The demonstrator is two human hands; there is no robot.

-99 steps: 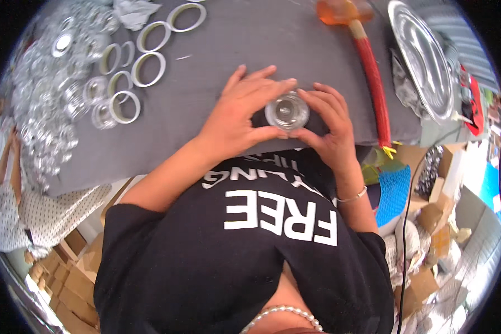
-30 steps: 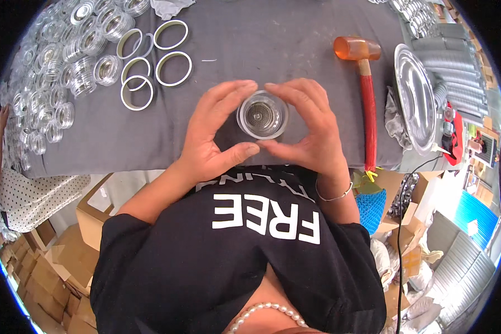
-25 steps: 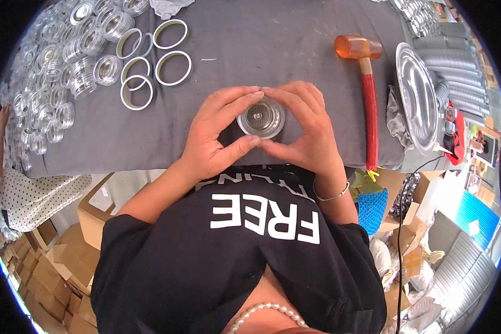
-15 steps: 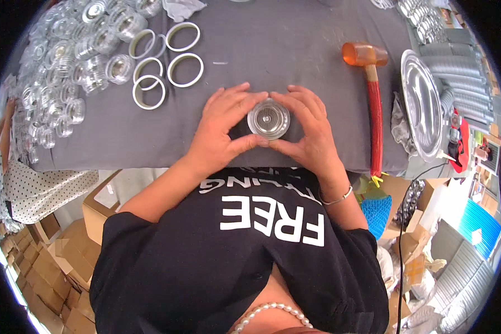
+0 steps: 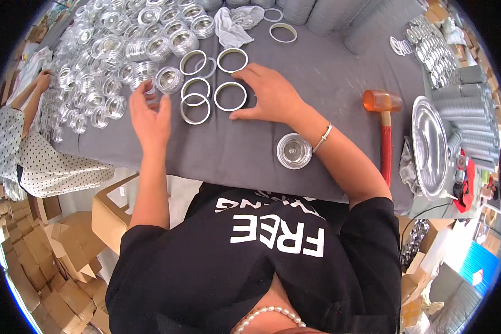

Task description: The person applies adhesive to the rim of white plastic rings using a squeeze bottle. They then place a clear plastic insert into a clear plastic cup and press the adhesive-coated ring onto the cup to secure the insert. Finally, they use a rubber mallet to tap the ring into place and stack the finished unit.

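Note:
A round clear glass piece [image 5: 294, 151] with a ribbed centre lies on the grey cloth, beside my right forearm. My right hand [image 5: 273, 94] is open over the table, thumb and fingers spread about a white ring [image 5: 217, 104]; whether they touch it I cannot tell. Farther left my left hand [image 5: 151, 118] is raised with its fingers apart, close to a clear round glass piece [image 5: 168, 80] at the edge of a large group. Several similar rings lie between my hands, some overlapping, among them an upper ring [image 5: 232, 50] and a lower left ring [image 5: 195, 121].
Many clear glass pieces [image 5: 108, 44] cover the table's left side. A mallet [image 5: 382, 101] with an orange head and red handle and an oval metal tray [image 5: 428, 147] lie to the right. Grey stacks [image 5: 323, 19] and a white cloth [image 5: 234, 34] are at the back. Another person's arm [image 5: 32, 92] shows far left.
Both hands have let go of the glass piece, leaving it on the cloth. My left hand moved left toward the glass group, my right toward the rings. The view has also shifted.

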